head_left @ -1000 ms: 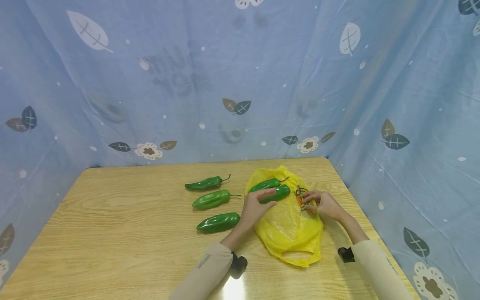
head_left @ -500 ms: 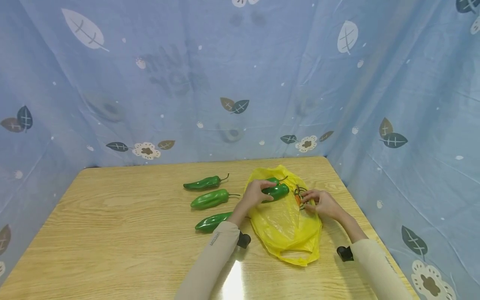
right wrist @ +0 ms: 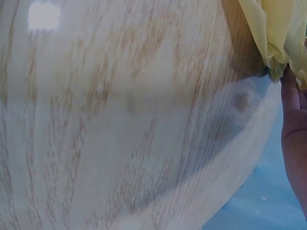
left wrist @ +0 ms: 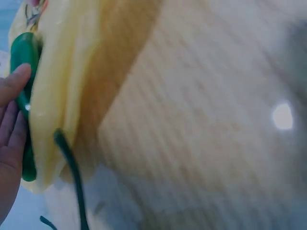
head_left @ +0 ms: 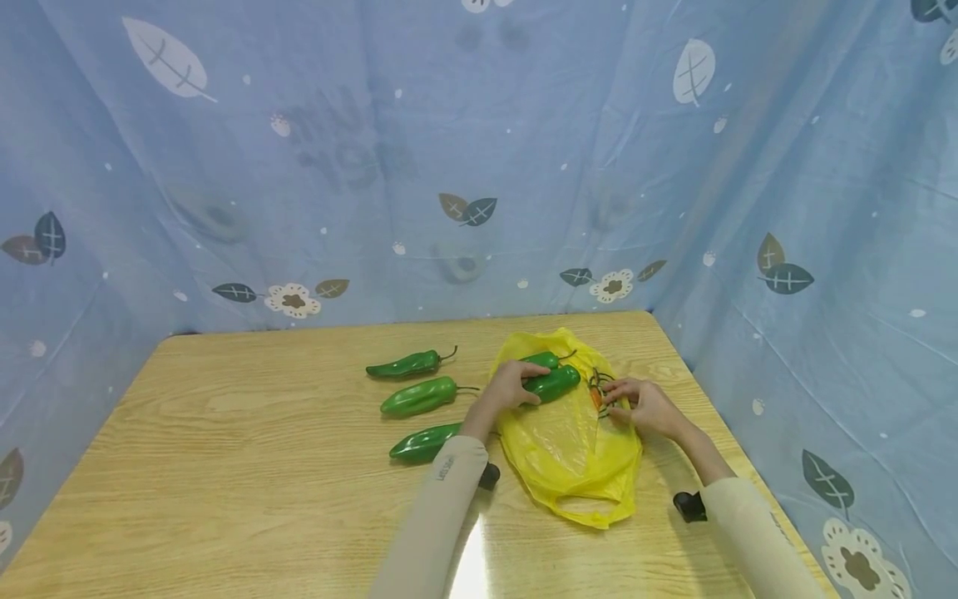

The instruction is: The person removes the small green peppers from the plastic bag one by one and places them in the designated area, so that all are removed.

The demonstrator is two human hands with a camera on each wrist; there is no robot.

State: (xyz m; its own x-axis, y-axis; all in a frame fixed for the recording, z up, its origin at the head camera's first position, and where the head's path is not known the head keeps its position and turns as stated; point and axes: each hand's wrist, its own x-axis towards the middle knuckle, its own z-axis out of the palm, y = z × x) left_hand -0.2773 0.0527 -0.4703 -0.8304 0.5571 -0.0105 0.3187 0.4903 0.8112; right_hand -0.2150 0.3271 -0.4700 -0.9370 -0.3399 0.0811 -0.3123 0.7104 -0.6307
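A yellow plastic bag [head_left: 565, 449] lies flat on the right part of the table. My left hand [head_left: 511, 384] holds a large green chili pepper [head_left: 557, 383] on the bag, thumb on one side and fingers on the other, as the left wrist view confirms. Another green pepper [head_left: 544, 359] lies just behind it, partly covered by my fingers. At the bag's right edge my right hand [head_left: 649, 408] pinches the yellow film, which is bunched at the fingers in the right wrist view. Beside those fingertips lie small orange peppers [head_left: 595, 398] with dark green stems.
Left of the bag, three green peppers lie in a column: a thin one [head_left: 407, 364] at the back, a lighter one [head_left: 421, 397], and one [head_left: 422, 445] partly behind my left forearm. A blue patterned curtain [head_left: 389, 166] stands behind the wooden table [head_left: 262, 466].
My left hand has come forward and to the right from an open reach onto the front pepper on the bag, now gripping it. My right hand has stayed in place.
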